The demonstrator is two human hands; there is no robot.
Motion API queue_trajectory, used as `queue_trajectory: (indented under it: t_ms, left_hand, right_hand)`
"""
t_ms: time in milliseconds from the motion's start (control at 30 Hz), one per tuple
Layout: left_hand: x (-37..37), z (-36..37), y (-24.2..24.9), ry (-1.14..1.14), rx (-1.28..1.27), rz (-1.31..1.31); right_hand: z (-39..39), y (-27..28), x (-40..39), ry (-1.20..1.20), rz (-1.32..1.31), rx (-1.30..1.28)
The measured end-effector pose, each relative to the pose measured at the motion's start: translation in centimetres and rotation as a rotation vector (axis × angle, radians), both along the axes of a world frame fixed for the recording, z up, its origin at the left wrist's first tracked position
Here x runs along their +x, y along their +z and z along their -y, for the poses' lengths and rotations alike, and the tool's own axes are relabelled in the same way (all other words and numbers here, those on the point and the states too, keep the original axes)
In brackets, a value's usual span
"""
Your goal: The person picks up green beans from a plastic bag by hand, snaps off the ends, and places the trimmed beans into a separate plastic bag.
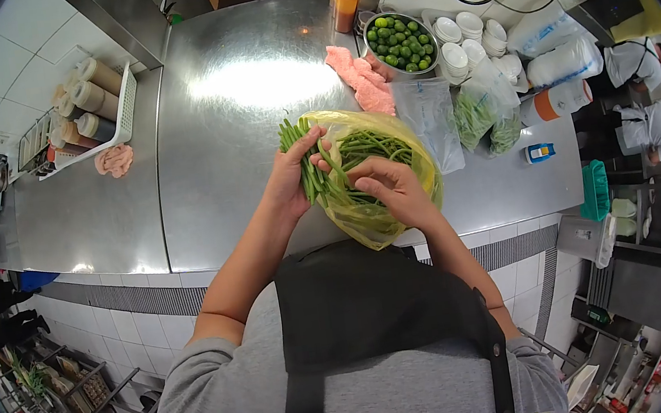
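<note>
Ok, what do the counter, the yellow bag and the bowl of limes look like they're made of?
Counter: likely stainless steel, brushed, with a bright glare patch. Yellow bag: thin see-through plastic, wrinkled, with the green beans visible through it. Bowl: seemingly shiny metal, judging by its grey, reflective rim.

Grey sweatshirt (pixel 230 400) — sleeves pushed up — under a black apron (pixel 375 300).

The long beans (pixel 302 160) are dark green, and the plastic bag (pixel 387 129) about them is see-through yellow. The tabletop (pixel 223 137) is bright silver steel. A cloth (pixel 365 82) is salmon pink, the limes (pixel 401 42) vivid green in a grey metal bowl (pixel 372 57), the sauce bottles (pixel 344 2) orange.
</note>
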State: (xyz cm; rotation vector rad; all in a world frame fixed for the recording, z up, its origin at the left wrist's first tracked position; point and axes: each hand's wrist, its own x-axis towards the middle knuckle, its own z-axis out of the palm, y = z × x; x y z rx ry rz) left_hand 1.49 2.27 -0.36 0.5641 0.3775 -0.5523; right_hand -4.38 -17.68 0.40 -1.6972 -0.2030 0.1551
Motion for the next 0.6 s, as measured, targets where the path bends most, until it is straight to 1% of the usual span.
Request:
queue_trajectory:
  t_ms: [67,100,167,200,267,300,367,400,467,500,567,600]
  left_hand:
    - [0.0,0.2,-0.1,-0.002,-0.063,-0.01]
    - [-0.1,0.3,0.0,-0.002,-0.063,-0.01]
    - [-0.5,0.4,0.7,0.005,0.064,0.037]
    - [-0.7,0.3,0.9,0.006,0.065,0.037]
    - [-1.1,0.0,1.4,-0.193,0.268,0.319]
    - [-1.3,-0.2,1.6,-0.194,0.267,0.318]
    - [-1.4,-0.6,2.0,-0.263,0.196,0.402]
    - [-1.3,-0.6,2.0,-0.261,0.197,0.403]
    - [-1.0,-0.6,2.0,-0.155,0.194,0.396]
    - [-0.7,-0.4,1.9,-0.158,0.19,0.399]
    - [-0.3,-0.5,1.5,-0.091,0.075,0.273]
    - [-0.3,-0.5,1.3,-0.092,0.075,0.273]
  right_hand:
    - [-0.3,-0.1,-0.1,0.083,-0.052,0.014]
    - [-0.4,-0.1,-0.2,0.082,-0.052,0.014]
    - [-0.6,0.2,0.0,0.034,0.006,-0.224]
    - [-0.6,0.1,0.0,0.035,0.007,-0.223]
    - [-0.5,-0.5,-0.1,-0.102,0.209,-0.467]
    - [-0.3,-0.9,-0.1,-0.103,0.207,-0.468]
    - [0.3,-1.6,0.3,-0.198,0.24,-0.727]
    - [0.5,-1.7,0.7,-0.197,0.241,-0.726]
    - [0.9,-1.8,1.2,-0.176,-0.001,-0.902]
    - [1.0,-1.9,1.5,-0.181,-0.001,-0.905]
    - [0.5,-2.4,2.0,-0.205,0.09,-0.743]
    - [0.2,-2.6,2.1,-0.206,0.089,-0.742]
